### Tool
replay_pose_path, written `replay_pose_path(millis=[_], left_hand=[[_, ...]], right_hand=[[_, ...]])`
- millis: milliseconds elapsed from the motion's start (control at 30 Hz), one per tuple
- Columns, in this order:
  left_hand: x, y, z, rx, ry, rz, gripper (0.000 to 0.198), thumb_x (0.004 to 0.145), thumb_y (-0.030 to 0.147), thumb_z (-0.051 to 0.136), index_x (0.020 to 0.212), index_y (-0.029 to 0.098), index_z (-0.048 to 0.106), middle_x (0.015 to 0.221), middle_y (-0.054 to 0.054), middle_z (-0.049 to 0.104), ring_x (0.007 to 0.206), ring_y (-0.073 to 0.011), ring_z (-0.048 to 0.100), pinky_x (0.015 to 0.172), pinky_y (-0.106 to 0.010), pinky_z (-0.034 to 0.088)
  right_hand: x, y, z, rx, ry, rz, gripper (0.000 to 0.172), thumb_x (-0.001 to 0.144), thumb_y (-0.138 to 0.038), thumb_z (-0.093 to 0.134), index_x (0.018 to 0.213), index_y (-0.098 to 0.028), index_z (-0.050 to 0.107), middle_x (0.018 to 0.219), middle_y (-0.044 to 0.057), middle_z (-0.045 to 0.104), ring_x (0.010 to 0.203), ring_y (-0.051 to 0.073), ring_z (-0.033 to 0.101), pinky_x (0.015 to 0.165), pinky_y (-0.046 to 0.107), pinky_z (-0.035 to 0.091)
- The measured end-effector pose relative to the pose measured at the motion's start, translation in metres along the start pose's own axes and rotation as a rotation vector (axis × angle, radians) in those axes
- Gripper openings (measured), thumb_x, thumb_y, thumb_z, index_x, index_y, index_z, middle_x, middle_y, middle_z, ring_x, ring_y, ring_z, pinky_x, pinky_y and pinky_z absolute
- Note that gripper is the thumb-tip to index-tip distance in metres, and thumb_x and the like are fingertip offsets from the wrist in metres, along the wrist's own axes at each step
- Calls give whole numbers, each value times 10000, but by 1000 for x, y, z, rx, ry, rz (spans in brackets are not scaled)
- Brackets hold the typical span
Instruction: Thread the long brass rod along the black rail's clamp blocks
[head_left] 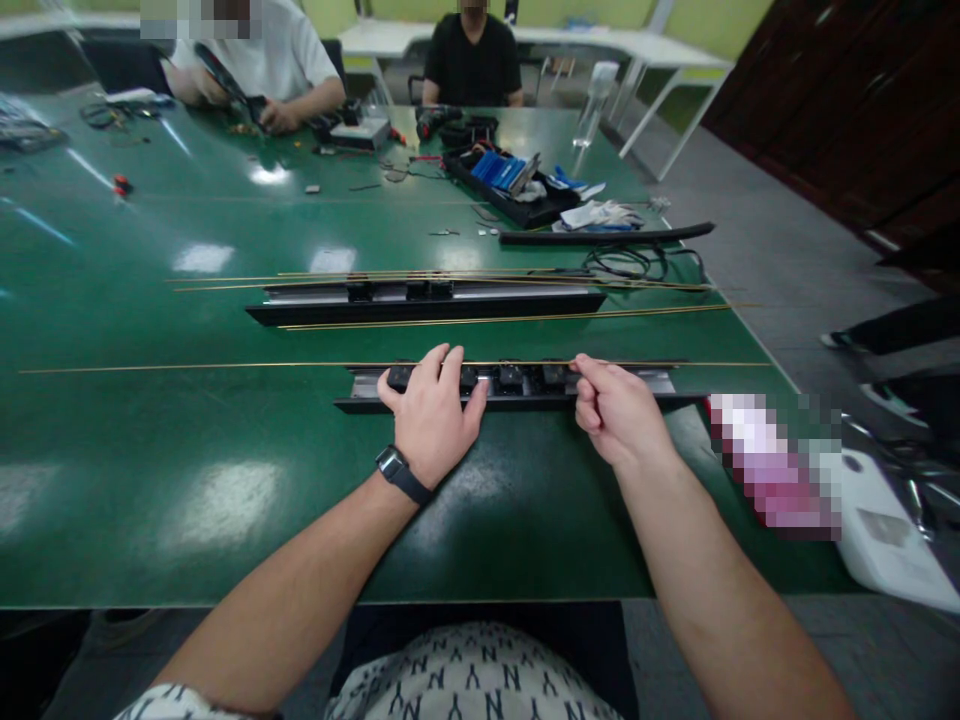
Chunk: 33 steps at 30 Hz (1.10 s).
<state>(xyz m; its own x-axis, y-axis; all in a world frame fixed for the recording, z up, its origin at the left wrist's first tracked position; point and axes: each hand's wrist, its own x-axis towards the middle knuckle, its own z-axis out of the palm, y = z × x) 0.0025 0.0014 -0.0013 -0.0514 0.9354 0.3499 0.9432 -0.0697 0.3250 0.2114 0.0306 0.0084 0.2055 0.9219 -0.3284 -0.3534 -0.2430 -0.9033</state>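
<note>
In front of me lies a long black channel (525,404) with a silvery inside and several black blocks (511,375) set along it. Across its far side runs a thin brass-coloured rod (202,367), which sticks out well past the channel's left end. My left hand (435,410), with a dark watch on the wrist, rests over the channel's left half, fingers spread on the blocks and the far edge. Between thumb and forefinger, my right hand (611,405) pinches the rod near the right part of the channel; its other fingers are curled.
Beyond lies a second black channel (427,308) with several thin rods (510,318) on and beside it. Farther back are a black strip (607,236), coiled cable (626,262), a tool tray (517,200) and gloves (604,215). Two people sit across the green table (150,430).
</note>
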Motion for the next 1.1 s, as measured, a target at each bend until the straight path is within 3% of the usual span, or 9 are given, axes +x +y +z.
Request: replay_pose_path(millis=[367,733,1100], left_hand=[[0,0,1,-15,9,14,445,996,443,500,1397,254,537,1500,-129,557,1310,-317,553,1158,-656,187],[0,-1,0,-27,16,19,442,989,435,525,1390,247,535,1488,-105,567,1303,-299,558,1157,-660,185],[0,-1,1,-23,11,16,452,993,445,514,1400,250,533,1498,-114,559,1304,-302,559,1161,-656,181]], right_hand=[[2,1,2,-16,48,-17,180,866,-278,740,808,-149,629,497,-64,495,274,51,364,256,164,200],[1,1,-4,-12,-32,-3,189,809,-264,768,930,-143,689,521,-58,528,281,49,359,256,160,196],[0,1,1,-7,-3,-8,169,837,-267,761,830,-154,636,503,-70,497,279,47,358,259,156,201]])
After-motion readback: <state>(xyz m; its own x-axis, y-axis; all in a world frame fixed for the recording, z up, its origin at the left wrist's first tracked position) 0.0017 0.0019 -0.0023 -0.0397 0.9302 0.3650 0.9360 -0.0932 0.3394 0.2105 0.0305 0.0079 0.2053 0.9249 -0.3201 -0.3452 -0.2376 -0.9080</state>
